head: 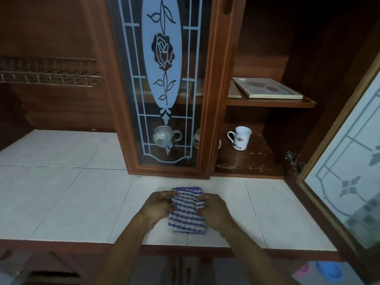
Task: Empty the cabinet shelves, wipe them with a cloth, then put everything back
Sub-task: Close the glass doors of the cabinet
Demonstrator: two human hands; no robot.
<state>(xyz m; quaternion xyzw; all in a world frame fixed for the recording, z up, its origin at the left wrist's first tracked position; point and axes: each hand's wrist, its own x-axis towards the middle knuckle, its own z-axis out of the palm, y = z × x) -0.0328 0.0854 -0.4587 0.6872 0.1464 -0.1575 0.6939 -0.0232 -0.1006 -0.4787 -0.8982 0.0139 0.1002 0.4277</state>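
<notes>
A folded blue-and-white checked cloth [186,210] lies on the white tiled counter [82,198] in front of the cabinet. My left hand [158,204] grips its left edge and my right hand [213,208] grips its right edge. On the cabinet's lower shelf [253,161] stands a white mug [240,137] with a red logo. Two more mugs, one [165,135] round with a green print and another [197,139] half hidden by the frame, sit behind the shut glass door [162,85]. A framed picture [267,87] lies flat on the upper shelf [271,102].
The right cabinet door [345,167] stands swung open toward me at the right. A wire rack [49,73] hangs on the wooden wall at the left. Below the counter edge are drawers [41,268] and a blue object [329,270] at the bottom right.
</notes>
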